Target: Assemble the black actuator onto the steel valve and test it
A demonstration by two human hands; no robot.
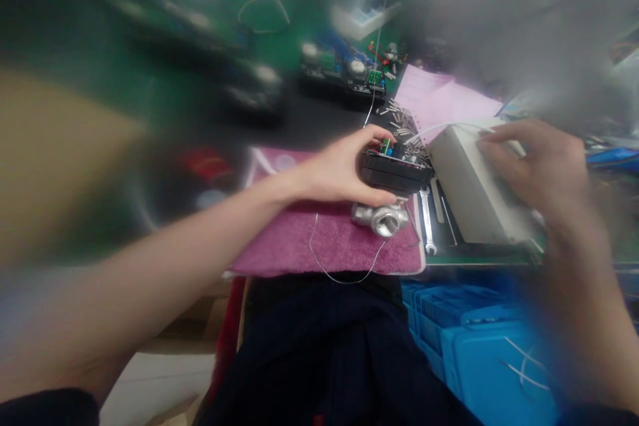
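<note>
My left hand [349,170] is wrapped round a black housing [397,172] with a small green circuit part on top. Just under the housing, a silver metal valve body [387,218] rests over a pink towel [279,239]. A thin wire [344,281] loops across the towel's front edge. My right hand [534,160], partly blurred, is over a pale grey box [464,180], thumb and fingers close together. A white wire runs over the box top toward these fingertips; whether they pinch it is too blurred to tell.
An open-end wrench [428,223] and thin tools lie between towel and box. Pink paper [444,100] and scattered metal pins [399,121] are behind. More circuit assemblies [367,73] stand farther back. Blue crates [489,346] sit below the table edge at the right.
</note>
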